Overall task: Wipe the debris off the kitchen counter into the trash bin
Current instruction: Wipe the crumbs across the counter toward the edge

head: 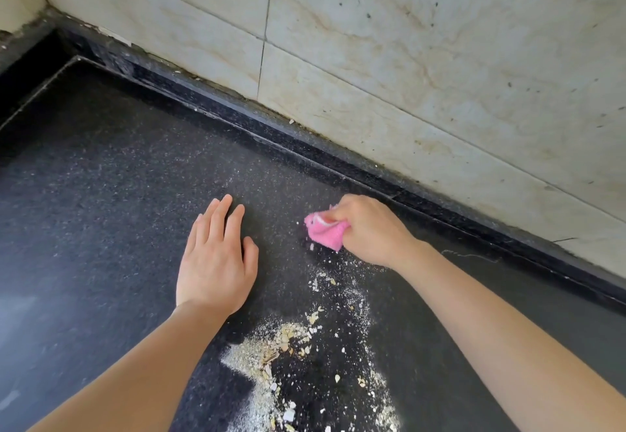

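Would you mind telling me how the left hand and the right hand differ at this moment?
The left hand lies flat and open, palm down on the counter, holding nothing; the right hand is closed around a bunched pink cloth. The left sits on a fairly clean patch, while the right sits nearer the wall, at the far end of the debris trail. Both are bare and low over the dark counter.

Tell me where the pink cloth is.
In the head view, the cloth is bunched in the right hand on the counter, beyond the debris.
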### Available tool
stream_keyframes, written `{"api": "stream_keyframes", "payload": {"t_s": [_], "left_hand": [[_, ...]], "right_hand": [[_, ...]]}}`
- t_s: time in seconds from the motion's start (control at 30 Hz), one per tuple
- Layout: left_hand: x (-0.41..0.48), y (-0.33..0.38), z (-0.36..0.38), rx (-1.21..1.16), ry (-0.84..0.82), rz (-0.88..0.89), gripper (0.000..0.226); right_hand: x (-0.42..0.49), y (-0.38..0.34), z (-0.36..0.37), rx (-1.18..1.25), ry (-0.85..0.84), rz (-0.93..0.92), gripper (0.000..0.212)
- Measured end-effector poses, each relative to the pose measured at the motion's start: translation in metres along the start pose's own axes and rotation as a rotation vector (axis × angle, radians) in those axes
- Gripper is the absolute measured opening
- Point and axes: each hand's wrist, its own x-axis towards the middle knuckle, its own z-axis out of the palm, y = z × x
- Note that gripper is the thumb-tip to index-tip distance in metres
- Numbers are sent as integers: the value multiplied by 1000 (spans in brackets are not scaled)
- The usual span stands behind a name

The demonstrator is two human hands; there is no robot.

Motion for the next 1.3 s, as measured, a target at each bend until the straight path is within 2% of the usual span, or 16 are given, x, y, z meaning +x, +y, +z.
{"api": "stream_keyframes", "payload": {"t_s": [0.13, 0.2, 0.27, 0.37, 0.47, 0.53, 0.57, 0.63, 0.7, 0.77, 0.87, 1.0, 1.13, 1.2, 1.27, 1.3], "left_hand": [[0, 1, -1, -3, 1, -1, 56], [1, 1, -1, -5, 5, 1, 56], [1, 1, 0, -9, 8, 2, 55], [1, 0, 1, -14, 10, 2, 54], [0, 0, 0, -16, 3, 3, 53], [-1, 1, -2, -20, -4, 1, 50], [-1, 1, -3, -22, -6, -2, 49], [0, 2, -3, -27, -7, -6, 50], [0, 3, -4, -24, -7, -8, 50], [0, 2, -3, -22, -7, -5, 50], [0, 2, -2, -28, -6, -8, 49], [0, 2, -2, -34, -8, -11, 49], [-1, 1, -4, -32, -17, -15, 49], [-1, 2, -4, -34, -15, -17, 49], [0, 3, -4, -38, -13, -16, 49], [0, 3, -3, -39, -12, -16, 49]], "right_hand": [[26, 18, -9, -203, 254, 94, 49], [41, 14, 1, -239, 303, 148, 46], [41, 1, 17, -180, 304, 142, 47], [9, -12, 36, -100, 283, -12, 44], [-33, -19, 41, -45, 122, -114, 37], [-54, -22, 32, 103, -4, -119, 40], [-57, -19, 24, 176, 11, -94, 43], [-50, 5, 6, 232, 158, 23, 46], [-30, 44, -5, 178, 261, 174, 49], [-13, 72, -2, 120, 278, 279, 48], [-12, 68, 27, 146, 268, 233, 37], [-52, 26, 58, 277, 177, 83, 29], [-91, 3, 53, 517, -129, 40, 46], [-90, 13, 32, 576, -76, 100, 44], [-77, 42, 8, 503, 103, 198, 24], [-68, 60, 0, 457, 184, 255, 28]]}}
